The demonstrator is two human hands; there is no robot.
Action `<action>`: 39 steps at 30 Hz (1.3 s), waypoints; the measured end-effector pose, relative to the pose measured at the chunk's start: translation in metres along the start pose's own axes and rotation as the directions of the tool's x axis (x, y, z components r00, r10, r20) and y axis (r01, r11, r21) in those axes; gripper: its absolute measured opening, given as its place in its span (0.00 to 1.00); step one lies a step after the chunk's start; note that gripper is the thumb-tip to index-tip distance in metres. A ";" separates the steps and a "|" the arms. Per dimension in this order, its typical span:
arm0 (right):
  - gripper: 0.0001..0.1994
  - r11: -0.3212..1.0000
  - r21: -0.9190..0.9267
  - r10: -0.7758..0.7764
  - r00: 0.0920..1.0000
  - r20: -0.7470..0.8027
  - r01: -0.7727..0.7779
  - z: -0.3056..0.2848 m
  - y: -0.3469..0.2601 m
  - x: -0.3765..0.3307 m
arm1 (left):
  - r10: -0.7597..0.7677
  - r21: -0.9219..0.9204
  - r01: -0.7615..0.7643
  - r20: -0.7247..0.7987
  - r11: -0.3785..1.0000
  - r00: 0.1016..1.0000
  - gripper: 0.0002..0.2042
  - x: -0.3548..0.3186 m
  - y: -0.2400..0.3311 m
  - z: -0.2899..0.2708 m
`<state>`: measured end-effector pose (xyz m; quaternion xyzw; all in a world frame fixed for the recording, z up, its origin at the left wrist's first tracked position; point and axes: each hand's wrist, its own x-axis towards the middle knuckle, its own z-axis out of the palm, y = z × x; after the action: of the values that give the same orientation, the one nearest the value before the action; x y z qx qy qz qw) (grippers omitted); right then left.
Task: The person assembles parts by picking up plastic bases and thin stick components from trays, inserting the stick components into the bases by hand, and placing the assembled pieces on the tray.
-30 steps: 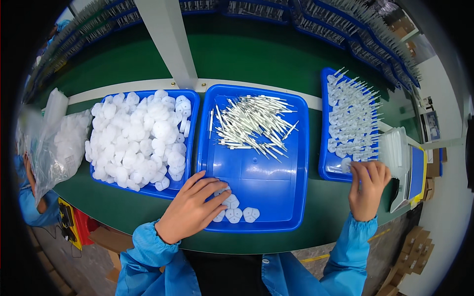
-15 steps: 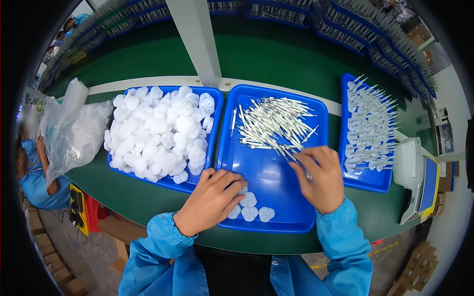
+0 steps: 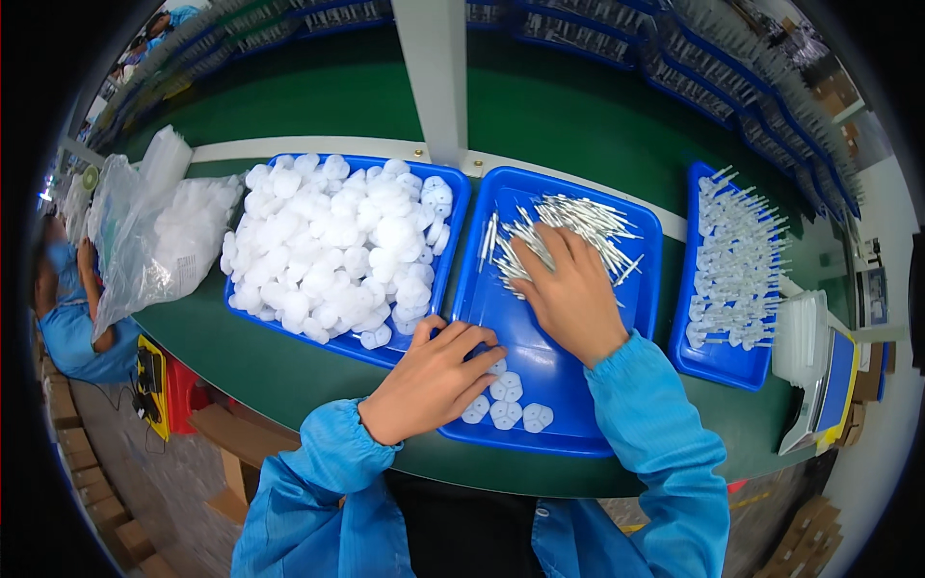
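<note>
Head view has the right hand, nearer than the left hand, half-curled over white sticks at its twelve o'clock in the blue tray, mostly aligned ten to four, though whether either hand grips anything cannot be told.

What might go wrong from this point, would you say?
The right hand is at a pile of crisscrossed sticks, so it may pick up several or scatter some.

The left hand is close beside loose discs in the middle tray; a slip might push them about.

The left tray is heaped above its rim, so a knock could spill pieces onto the table.
</note>
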<state>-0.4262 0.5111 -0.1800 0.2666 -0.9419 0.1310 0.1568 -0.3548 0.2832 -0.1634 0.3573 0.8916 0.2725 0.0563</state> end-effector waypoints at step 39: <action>0.13 0.704 0.607 0.408 0.909 0.082 -0.370 -0.081 -0.051 -0.071 | -0.317 -0.688 0.156 -0.113 0.709 0.942 0.14 0.016 0.019 -0.022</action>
<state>-0.3224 0.5284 -0.1238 0.0942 -0.8782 0.4652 0.0588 -0.3617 0.2957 -0.1335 0.1623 0.7726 0.6030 0.1151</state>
